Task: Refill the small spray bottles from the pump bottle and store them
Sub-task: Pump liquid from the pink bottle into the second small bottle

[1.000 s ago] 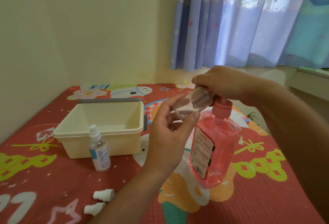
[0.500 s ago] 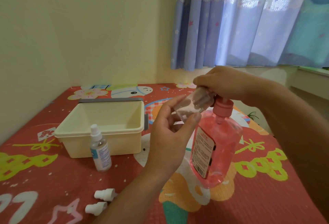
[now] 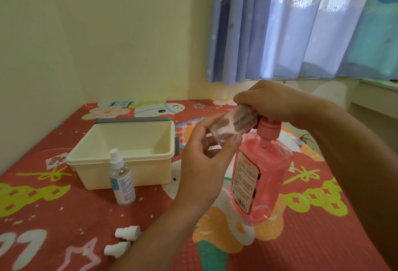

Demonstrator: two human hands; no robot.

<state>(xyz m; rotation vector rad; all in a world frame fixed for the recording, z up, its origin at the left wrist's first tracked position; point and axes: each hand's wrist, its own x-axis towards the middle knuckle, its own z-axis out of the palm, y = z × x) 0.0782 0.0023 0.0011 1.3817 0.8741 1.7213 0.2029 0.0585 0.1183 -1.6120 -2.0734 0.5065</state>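
My left hand (image 3: 204, 163) grips a small clear spray bottle (image 3: 230, 126) with no cap, tilted with its mouth up against the pump spout. The pink pump bottle (image 3: 265, 176), full of pink liquid, stands tilted on the mat. My right hand (image 3: 273, 100) rests curled over the pump head, which is hidden under it. A second small spray bottle (image 3: 121, 182) with its white sprayer on stands upright in front of the cream box (image 3: 90, 163). Two loose white spray caps (image 3: 127, 232) (image 3: 117, 249) lie on the mat at the lower left.
The cream plastic box is open with nothing visible inside, a grey lid behind it. Everything sits on a red cartoon-print mat (image 3: 64, 217). A pale wall runs along the left and back; blue curtains (image 3: 301, 23) hang at the right.
Nearly nothing has moved. My right hand stays on the pump head and my left hand keeps the clear bottle at the spout.
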